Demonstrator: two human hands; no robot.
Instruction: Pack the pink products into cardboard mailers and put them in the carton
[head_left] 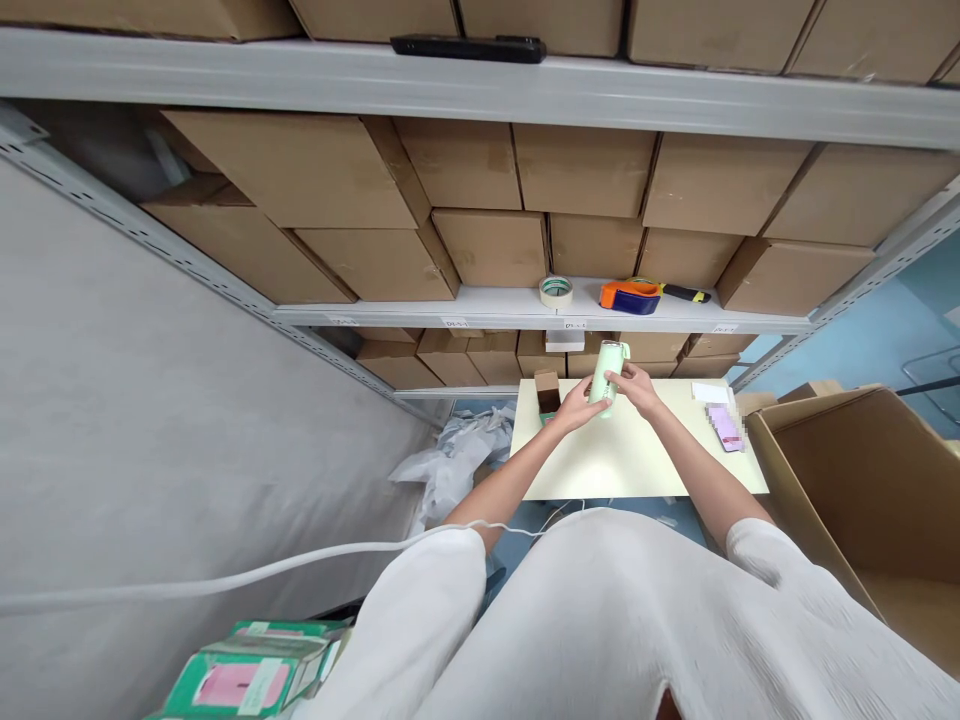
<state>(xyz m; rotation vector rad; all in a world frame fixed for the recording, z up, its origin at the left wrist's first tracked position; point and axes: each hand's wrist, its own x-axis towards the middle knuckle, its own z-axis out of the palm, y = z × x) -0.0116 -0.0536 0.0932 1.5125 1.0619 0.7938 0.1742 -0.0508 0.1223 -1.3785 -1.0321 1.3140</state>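
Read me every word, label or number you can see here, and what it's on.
No text reads clearly.
Shelf-edge labels: characters too small and blurred.
Green bottle: small dark marking, too small to read.
Purple item on the table: partly pixelated, nothing readable.
Green-and-pink box: nothing readable.

Desk [630, 465]: one, pale yellow top. Shelving [300, 75]: light-grey metal, several tiers, along the desk's far edge and past both far corners. Wall [187, 420]: grey, off the left edge. Floor [840, 345]: blue, visible beyond the far right corner. Light: bright.
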